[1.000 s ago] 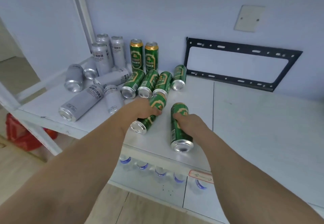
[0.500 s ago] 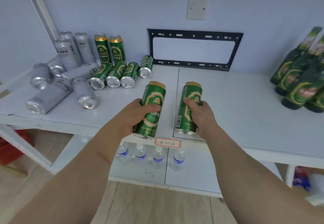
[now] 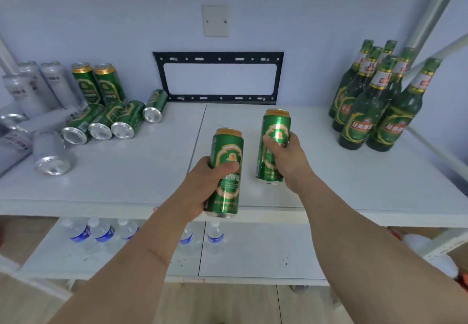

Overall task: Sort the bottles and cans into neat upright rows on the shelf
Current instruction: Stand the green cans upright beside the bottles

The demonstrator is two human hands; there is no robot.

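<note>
Over the near middle of the white shelf [image 3: 126, 179], left hand [image 3: 202, 187] gripping an upright green beer can [image 3: 226, 171], right hand [image 3: 286, 156] clutching another green can [image 3: 273, 146] just beyond, toppled cans [image 3: 101, 123] lying far left, green bottles [image 3: 374, 100] standing far right.

A black metal bracket [image 3: 219, 78] leaned against the wall at the shelf's back edge, below a white blank plate [image 3: 215, 20]. Water bottles [image 3: 103, 232] stood along the lower shelf's back.

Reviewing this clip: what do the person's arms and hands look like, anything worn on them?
Both forearms are bare as far as the frame shows: no sleeves, gloves, watch or rings visible. The left hand and right hand are uncovered too. A faint crease line crosses the left forearm.
</note>
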